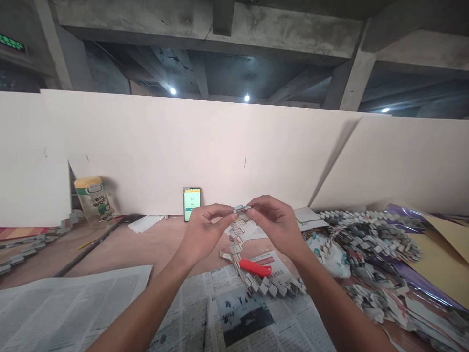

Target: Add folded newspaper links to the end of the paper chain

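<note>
Both hands are raised above the table and meet at a small folded paper link (242, 209). My left hand (203, 231) pinches its left end between thumb and fingers, while my right hand (275, 222) pinches its right end. From this link a woven chain of folded newspaper links (256, 278) hangs down and runs across the table towards the right. A red utility knife (254, 267) lies on the newspaper just below my hands.
Sheets of newspaper (66, 308) cover the near table. Piles of woven paper chains (370, 234) sit at the right on purple sheeting. A phone (191, 203) with a lit screen leans on the white board wall; a jar (93, 201) stands at the left.
</note>
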A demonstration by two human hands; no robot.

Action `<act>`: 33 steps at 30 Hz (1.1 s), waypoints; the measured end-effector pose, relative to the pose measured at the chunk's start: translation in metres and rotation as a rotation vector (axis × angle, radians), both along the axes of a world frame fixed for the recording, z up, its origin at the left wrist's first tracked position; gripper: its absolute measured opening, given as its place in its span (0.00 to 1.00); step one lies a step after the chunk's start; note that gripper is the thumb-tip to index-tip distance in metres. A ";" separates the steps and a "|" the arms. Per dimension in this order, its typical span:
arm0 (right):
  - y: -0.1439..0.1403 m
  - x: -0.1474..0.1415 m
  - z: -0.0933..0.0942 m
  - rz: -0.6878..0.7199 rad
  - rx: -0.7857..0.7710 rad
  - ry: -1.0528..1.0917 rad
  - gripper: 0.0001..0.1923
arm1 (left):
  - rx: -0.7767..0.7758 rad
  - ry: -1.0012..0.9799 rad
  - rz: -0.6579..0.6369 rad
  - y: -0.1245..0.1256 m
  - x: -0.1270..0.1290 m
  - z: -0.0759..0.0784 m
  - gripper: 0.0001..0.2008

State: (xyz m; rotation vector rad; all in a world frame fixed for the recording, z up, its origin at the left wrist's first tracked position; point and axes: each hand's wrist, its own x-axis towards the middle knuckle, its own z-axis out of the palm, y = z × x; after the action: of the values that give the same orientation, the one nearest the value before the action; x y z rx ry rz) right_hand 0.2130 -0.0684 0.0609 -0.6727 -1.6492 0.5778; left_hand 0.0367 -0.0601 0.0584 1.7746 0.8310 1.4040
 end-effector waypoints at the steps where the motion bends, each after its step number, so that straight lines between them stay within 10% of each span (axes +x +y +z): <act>1: 0.000 0.001 0.001 0.014 -0.001 0.004 0.04 | 0.012 -0.002 -0.007 -0.001 0.000 0.000 0.09; 9: -0.002 0.009 0.008 0.108 -0.137 -0.073 0.05 | -0.109 -0.222 -0.184 -0.001 0.009 -0.007 0.08; 16: -0.005 0.004 0.006 -0.052 0.006 -0.085 0.09 | -0.080 -0.149 -0.092 0.000 0.008 -0.007 0.08; 25: -0.006 0.007 0.005 -0.089 0.159 -0.157 0.03 | -0.397 -0.259 -0.540 -0.006 0.009 -0.007 0.09; 33: -0.017 -0.003 0.009 -0.264 0.297 -0.269 0.03 | -0.089 -0.219 -0.242 -0.006 0.011 -0.004 0.08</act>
State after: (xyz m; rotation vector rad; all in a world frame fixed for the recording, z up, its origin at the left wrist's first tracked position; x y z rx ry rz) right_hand 0.2104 -0.0854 0.0699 -0.7551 -1.8093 0.0499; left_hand 0.0481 -0.0658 0.0543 1.5621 0.5353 1.3490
